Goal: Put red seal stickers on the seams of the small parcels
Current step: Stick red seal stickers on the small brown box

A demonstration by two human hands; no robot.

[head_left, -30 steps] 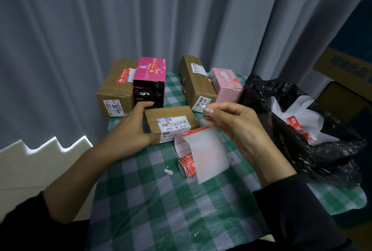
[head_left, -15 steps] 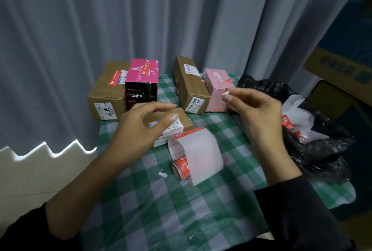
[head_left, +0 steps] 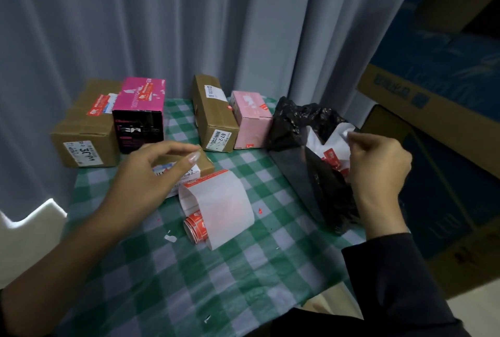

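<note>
The hands are well apart. The left hand (head_left: 151, 174) hangs over the flat brown parcel (head_left: 207, 164) with its fingers loosely curved and nothing in them; its palm hides much of the label, and I cannot tell whether it touches the box. The right hand (head_left: 378, 166) is off at the mouth of the black bag (head_left: 292, 131), fingertips nipped together on what looks like a white scrap (head_left: 347, 134) of backing paper. The sticker roll (head_left: 196, 227) lies on its side on the checked tablecloth (head_left: 189, 282), between the two hands but much nearer the left, just in front of the parcel, with its white backing strip (head_left: 224, 204) arching up towards the box. The parcel lies with its long side across the table, and its seam is out of sight under the hand. I would guess the next sticker comes from the roll, so the right hand has the longer way to travel. The magenta box (head_left: 140, 109) and pink box (head_left: 251, 120) behind already carry red seals.
</note>
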